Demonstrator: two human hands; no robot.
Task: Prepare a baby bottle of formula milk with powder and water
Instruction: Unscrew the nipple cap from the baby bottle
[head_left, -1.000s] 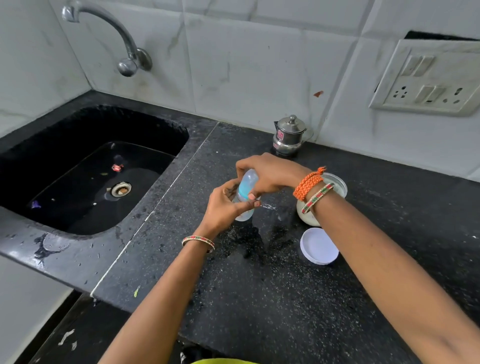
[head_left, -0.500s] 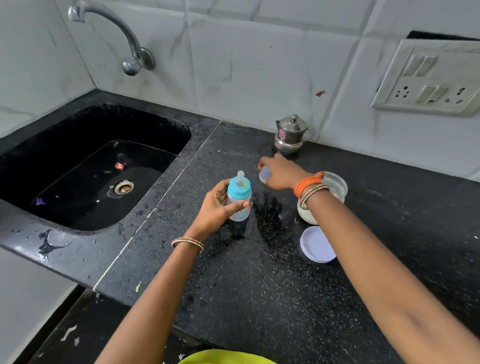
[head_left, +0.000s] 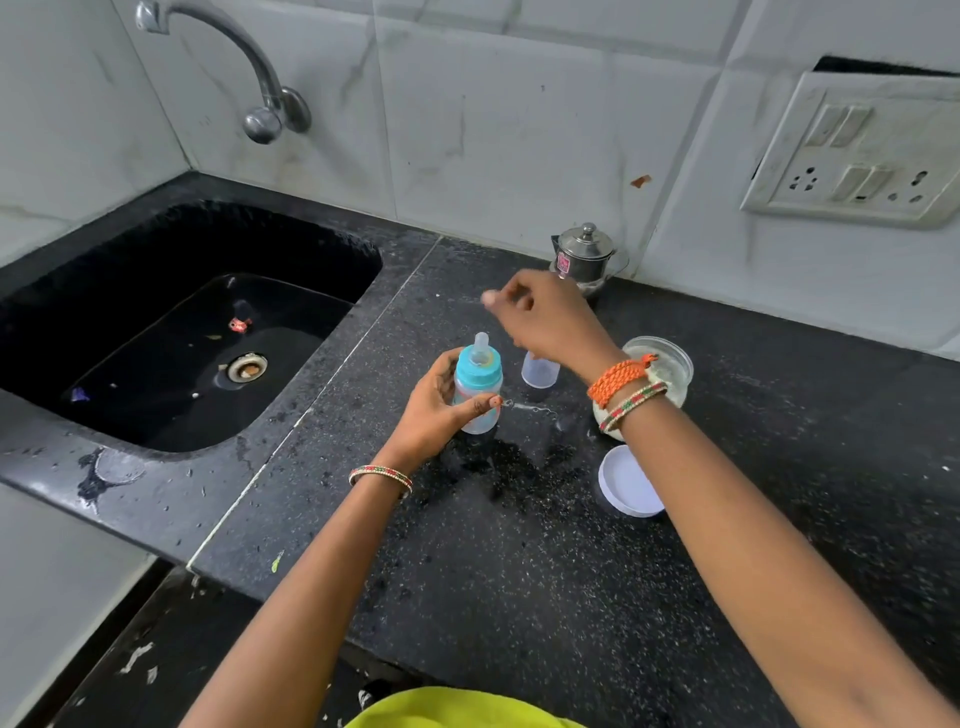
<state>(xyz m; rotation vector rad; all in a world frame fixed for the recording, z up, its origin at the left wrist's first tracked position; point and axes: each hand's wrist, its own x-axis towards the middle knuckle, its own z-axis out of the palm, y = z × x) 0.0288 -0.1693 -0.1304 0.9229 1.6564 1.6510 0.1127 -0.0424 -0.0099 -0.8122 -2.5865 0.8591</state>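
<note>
A small baby bottle (head_left: 477, 388) with a blue collar and clear teat stands upright on the black counter. My left hand (head_left: 439, 415) grips its body from the left. The bottle's clear cap (head_left: 540, 369) stands on the counter just right of it. My right hand (head_left: 545, 317) hovers above the cap, fingers loosely curled and holding nothing. A glass jar of white powder (head_left: 670, 364) sits open behind my right wrist, partly hidden. Its white lid (head_left: 628, 480) lies flat in front of it.
A black sink (head_left: 176, 332) with a drain fills the left side under a steel tap (head_left: 249, 67). A small steel pot (head_left: 587, 257) stands at the back wall. A switch plate (head_left: 857, 156) is on the right wall. The counter (head_left: 519, 571) drops off at its front edge.
My right hand pulled the clear cap off the bottle, set it on the counter to the right and lifted away empty. The left hand keeps gripping the bottle, now upright.
</note>
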